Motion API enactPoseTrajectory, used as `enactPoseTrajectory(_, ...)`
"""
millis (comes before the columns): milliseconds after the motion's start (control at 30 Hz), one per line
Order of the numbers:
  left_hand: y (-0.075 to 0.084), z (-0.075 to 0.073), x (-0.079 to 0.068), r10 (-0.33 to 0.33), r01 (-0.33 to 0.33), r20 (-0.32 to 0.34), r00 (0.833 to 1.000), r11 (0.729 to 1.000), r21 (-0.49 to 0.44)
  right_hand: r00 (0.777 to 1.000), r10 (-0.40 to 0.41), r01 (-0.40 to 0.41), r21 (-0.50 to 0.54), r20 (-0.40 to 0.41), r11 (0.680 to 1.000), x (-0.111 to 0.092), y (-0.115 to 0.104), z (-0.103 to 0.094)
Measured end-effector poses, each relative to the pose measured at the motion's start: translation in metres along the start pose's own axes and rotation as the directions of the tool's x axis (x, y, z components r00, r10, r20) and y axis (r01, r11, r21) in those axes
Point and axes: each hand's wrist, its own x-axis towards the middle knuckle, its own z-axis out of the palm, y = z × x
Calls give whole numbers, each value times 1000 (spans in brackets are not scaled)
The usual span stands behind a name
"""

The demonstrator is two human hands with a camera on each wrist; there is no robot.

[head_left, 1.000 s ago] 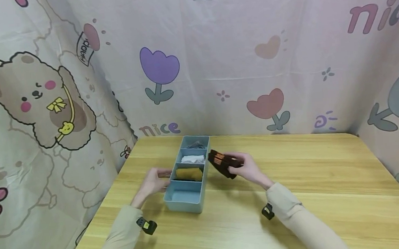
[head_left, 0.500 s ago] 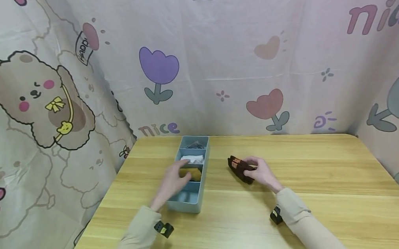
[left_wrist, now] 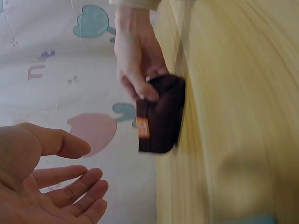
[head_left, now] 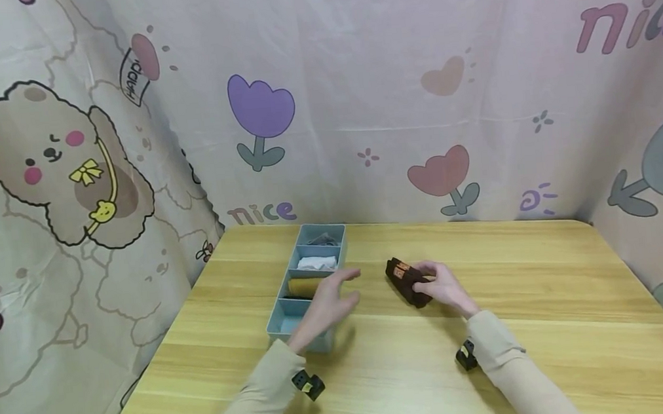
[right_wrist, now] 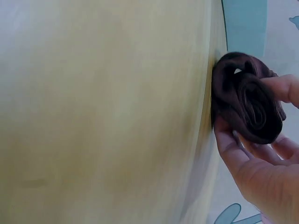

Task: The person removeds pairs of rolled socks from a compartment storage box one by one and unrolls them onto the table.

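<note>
A rolled pair of dark brown socks [head_left: 407,284] with orange patches is low over the table, right of the box. My right hand [head_left: 445,289] grips it at its near right side, thumb on one side and fingers on the other. In the right wrist view the socks [right_wrist: 252,100] show their coiled end. My left hand [head_left: 329,304] is in the air over the box's right side, fingers spread and bent a little, holding nothing. In the left wrist view the left hand [left_wrist: 51,177] stands apart from the socks [left_wrist: 161,116].
A long light blue divided box [head_left: 269,324] stands left of the socks. Its compartments hold a mustard-coloured cloth [head_left: 302,287], a white cloth [head_left: 317,263] and something greyish [head_left: 324,239] at the far end. A printed curtain [head_left: 357,99] hangs behind the wooden table [head_left: 527,282].
My left hand has left the box's left side and crossed over it to the right. My right hand has carried the socks rightward, away from the box.
</note>
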Motion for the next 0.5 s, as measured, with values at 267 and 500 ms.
enactPoseTrajectory(267,11,38,12,-46,59,106,993,990,-124,999,11,-11,-4,35,1000,-5,-1,-5)
enactPoseTrajectory(500,1,66,27,-167,177,96,981,979,-103,993,-10,1,85,115,996,-7,4,-11)
